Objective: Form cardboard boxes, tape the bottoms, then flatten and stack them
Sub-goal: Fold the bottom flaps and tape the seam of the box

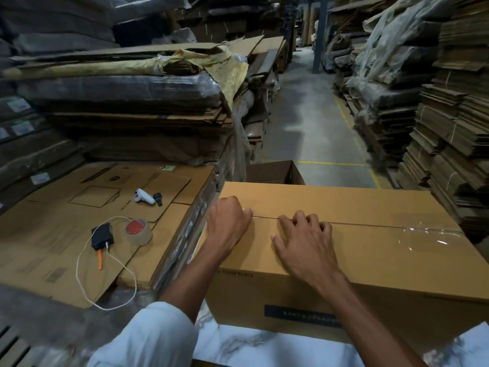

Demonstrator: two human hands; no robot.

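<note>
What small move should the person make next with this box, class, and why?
Probably run the tape on leftward. Clear tape covers only the right part of the box seam; the left hand and right hand press flaps shut where the seam is bare. The tape roll sits unused alongside.

Cardboard warehouse: flattened carton stacks (pixel 449 123) flank concrete aisle (pixel 312 128), yellow floor lines.

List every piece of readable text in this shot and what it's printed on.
"CEILING", upside down and partly hidden by the left forearm: near top edge of the cardboard box front.
Dark label on the box front: blurred, unreadable.
Print on the flattened carton: too faint.
Stickers on the left stacks: too small.
</note>
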